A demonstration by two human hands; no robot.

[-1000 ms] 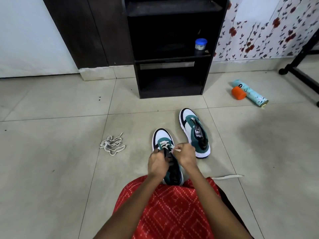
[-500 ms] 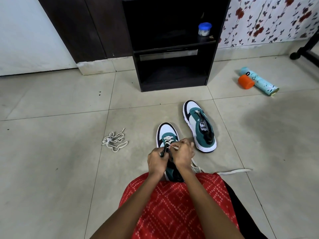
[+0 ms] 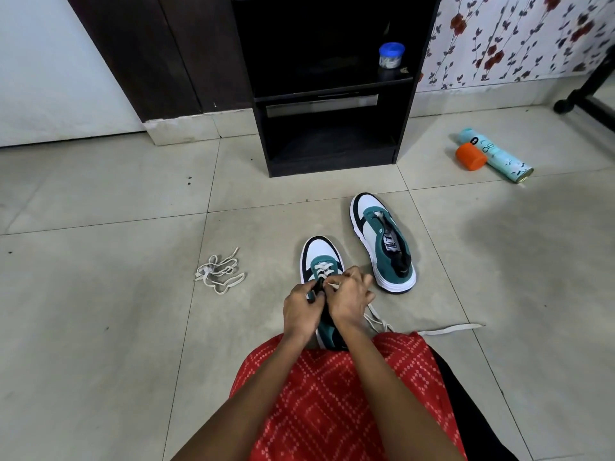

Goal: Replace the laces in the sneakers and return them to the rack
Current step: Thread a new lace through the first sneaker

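Sneaker [image 3: 318, 257] held by left hand [image 3: 299, 311], right hand [image 3: 349, 299] pinching its lace [image 3: 322, 270].

floor: pale tiles [image 3: 100, 327] | right: floral wallpaper [image 3: 499, 34] | left: white wall [image 3: 43, 68], dark wood panel [image 3: 149, 51]

1. Near sneaker [image 3: 321, 257]: middle covered by both hands, heel by red cloth [image 3: 332, 394].
2. Lace [image 3: 449, 328]: its run under the right hand [image 3: 349, 299] is hidden.
3. Fingertips of the left hand [image 3: 301, 311] are tucked out of sight.
4. Rack [image 3: 406, 128]: top cut off by the upper edge.
5. Jar [image 3: 391, 56]: label too small to read.
6. Black stand [image 3: 589, 94] runs off the right edge.
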